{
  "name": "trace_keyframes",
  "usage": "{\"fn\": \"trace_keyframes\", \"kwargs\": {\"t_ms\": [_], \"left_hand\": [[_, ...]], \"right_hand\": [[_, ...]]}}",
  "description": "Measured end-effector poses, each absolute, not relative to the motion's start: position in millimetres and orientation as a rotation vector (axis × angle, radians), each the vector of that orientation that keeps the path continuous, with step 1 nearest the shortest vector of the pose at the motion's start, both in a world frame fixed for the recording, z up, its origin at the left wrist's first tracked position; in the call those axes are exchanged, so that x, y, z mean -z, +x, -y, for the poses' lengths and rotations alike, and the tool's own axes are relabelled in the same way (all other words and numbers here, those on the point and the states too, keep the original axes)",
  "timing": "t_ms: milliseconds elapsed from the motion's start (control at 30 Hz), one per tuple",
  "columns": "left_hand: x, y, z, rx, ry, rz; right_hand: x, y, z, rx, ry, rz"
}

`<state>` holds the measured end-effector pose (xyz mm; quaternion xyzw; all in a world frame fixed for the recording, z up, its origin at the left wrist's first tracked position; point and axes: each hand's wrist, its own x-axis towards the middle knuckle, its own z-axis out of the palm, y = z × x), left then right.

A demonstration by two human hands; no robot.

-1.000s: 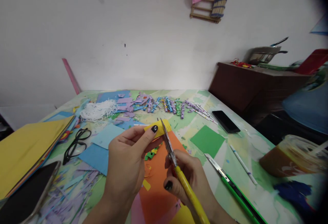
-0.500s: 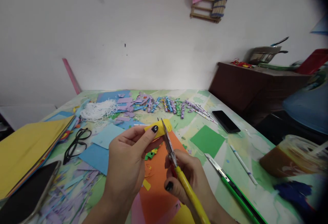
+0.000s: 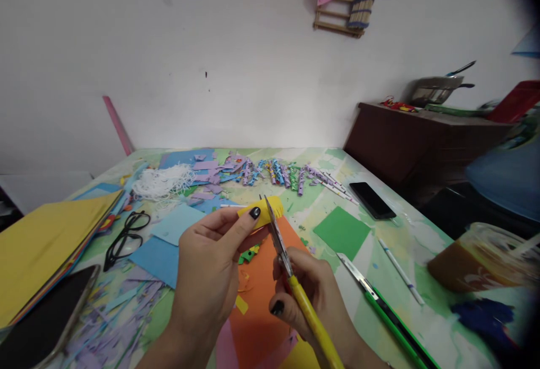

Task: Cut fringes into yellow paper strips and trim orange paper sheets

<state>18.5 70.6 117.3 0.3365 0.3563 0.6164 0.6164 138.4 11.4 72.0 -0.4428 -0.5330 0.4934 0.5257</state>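
My left hand (image 3: pixel 208 273) pinches a small yellow paper piece (image 3: pixel 266 210) between thumb and fingers, above an orange sheet (image 3: pixel 257 296). My right hand (image 3: pixel 312 298) grips yellow-handled scissors (image 3: pixel 295 284). Their blades point up and cross the right end of the yellow piece, which shows small cuts along its edge. Both hands hover over the table near its front edge.
A green paper square (image 3: pixel 341 231), a green utility knife (image 3: pixel 379 301), a pen (image 3: pixel 400 270) and a black phone (image 3: pixel 372 200) lie right. Glasses (image 3: pixel 124 237), blue sheets (image 3: pixel 162 248), a yellow paper stack (image 3: pixel 40 245) and another phone (image 3: pixel 46 318) lie left. Rolled paper strips (image 3: pixel 274 173) line the back; a jar (image 3: pixel 481 259) stands right.
Hardly anything has moved. The scissors blades have closed slightly on the yellow piece, and my right hand has shifted a little.
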Motion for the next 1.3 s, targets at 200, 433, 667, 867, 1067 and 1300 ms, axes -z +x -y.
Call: {"fn": "trace_keyframes", "kwargs": {"t_ms": [200,433,667,867,1067,1300], "left_hand": [[-116.6,19.0,-71.4,-1.429,0.763,-0.825],[-116.9,18.3,-72.1,-1.423,0.756,-0.821],[-115.5,18.3,-71.9,-1.436,0.754,-0.820],[-115.3,18.3,-72.1,-1.434,0.764,-0.828],[-116.2,18.6,-72.3,-1.434,0.752,-0.823],[-116.1,19.1,-73.1,-1.430,0.751,-0.818]], "right_hand": [[-73.7,137.7,-10.4,-1.212,-1.042,1.233],[-73.2,136.1,-10.9,-1.194,-0.991,1.206],[-72.7,138.9,-13.1,-1.181,-0.958,1.279],[-72.5,140.4,-12.1,-1.146,-0.981,1.319],[-72.4,138.8,-13.4,-1.171,-0.958,1.300],[-70.7,139.7,-11.8,-1.175,-1.021,1.280]]}}
